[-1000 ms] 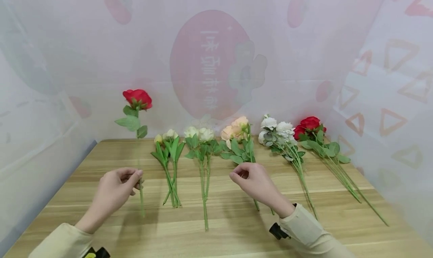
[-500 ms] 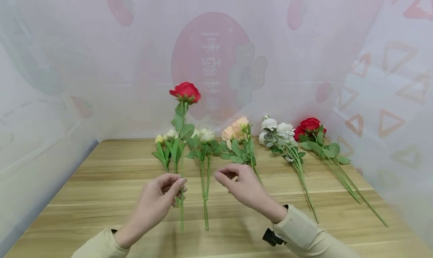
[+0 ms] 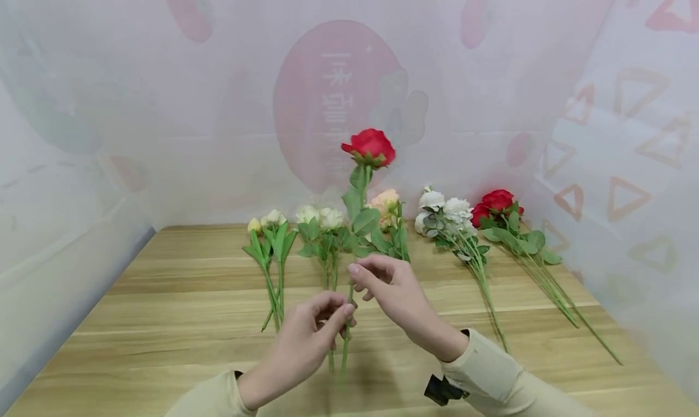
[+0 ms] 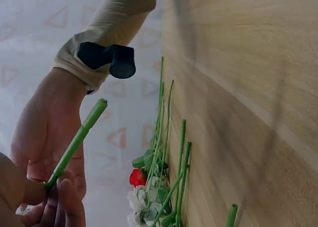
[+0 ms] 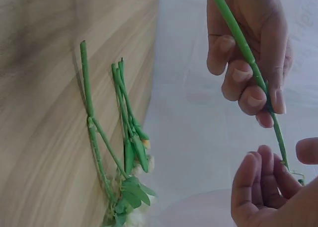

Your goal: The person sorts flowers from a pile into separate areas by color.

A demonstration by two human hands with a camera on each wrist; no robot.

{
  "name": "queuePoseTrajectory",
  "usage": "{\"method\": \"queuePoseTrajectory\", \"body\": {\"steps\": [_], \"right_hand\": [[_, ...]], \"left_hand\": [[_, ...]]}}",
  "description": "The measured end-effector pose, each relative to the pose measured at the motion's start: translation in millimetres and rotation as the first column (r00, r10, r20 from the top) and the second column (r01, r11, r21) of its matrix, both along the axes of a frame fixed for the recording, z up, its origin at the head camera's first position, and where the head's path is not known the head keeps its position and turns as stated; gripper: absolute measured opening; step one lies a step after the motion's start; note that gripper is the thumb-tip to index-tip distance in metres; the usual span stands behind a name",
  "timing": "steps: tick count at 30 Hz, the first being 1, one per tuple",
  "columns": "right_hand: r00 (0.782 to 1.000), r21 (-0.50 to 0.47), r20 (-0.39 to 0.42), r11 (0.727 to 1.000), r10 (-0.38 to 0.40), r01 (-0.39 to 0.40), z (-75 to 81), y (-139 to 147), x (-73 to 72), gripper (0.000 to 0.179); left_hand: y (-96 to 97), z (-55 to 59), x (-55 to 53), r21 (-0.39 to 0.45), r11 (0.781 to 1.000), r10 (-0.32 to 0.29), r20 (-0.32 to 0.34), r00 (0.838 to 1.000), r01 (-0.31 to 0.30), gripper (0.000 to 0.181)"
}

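Observation:
A red rose [image 3: 370, 149] with a long green stem stands upright in front of me in the head view. My left hand [image 3: 311, 339] pinches its stem low down between thumb and fingers. Just above, my right hand [image 3: 403, 298] is at the stem. In the right wrist view the stem [image 5: 279, 137] runs between the right thumb [image 5: 309, 150] and the loosely bent fingers, with a gap around it. The stem's cut end [image 4: 102, 104] juts out below the left hand in the left wrist view.
Along the back of the wooden table [image 3: 180, 283] lie tulips [image 3: 270, 223], cream roses [image 3: 322, 218], peach flowers [image 3: 386, 203], white flowers [image 3: 448, 210] and more red roses [image 3: 498, 202]. Their stems point toward me. Printed cloth walls [image 3: 229, 89] stand behind and at both sides.
My left hand has carried the red rose from the left to the middle, beside my right hand. The right hand has shifted slightly left, to the stem.

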State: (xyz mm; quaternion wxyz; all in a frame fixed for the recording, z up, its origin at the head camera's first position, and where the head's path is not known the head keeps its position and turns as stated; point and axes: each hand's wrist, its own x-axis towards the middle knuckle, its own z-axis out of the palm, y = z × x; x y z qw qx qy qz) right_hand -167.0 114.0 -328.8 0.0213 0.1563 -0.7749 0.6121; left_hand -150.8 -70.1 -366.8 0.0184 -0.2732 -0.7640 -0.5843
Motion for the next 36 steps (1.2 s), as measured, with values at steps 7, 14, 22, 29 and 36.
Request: {"method": "queuePoseTrajectory", "body": {"steps": [7, 14, 22, 29, 36], "right_hand": [[0.995, 0.041, -0.101, 0.999, -0.029, 0.033, -7.1, 13.4, 8.9, 0.02], [0.979, 0.101, -0.188, 0.989, -0.084, 0.104, -3.3, 36.9, 10.9, 0.012], [0.943, 0.284, -0.231, 0.911, -0.237, 0.299, 6.6, 107.0, -2.6, 0.012], [0.872, 0.434, -0.335, 0.763, -0.357, 0.479, 13.8, 180.6, -18.1, 0.022], [0.849, 0.544, -0.372, 0.653, -0.376, 0.527, 12.9, 241.7, -35.4, 0.024]], "left_hand": [[3.7, -5.3, 1.8, -0.076, 0.988, -0.136, -0.053, 0.989, 0.132, 0.018], [-14.3, -3.1, 1.7, -0.22, 0.973, -0.087, -0.075, 0.993, 0.069, 0.018], [-55.3, -6.9, -16.8, -0.297, 0.946, 0.078, -0.18, 0.981, -0.13, 0.018], [-87.7, -11.5, -30.7, -0.362, 0.896, 0.17, -0.259, 0.951, -0.259, 0.017], [-97.5, -16.9, -30.8, -0.402, 0.872, 0.175, -0.278, 0.945, -0.28, 0.013]]}}
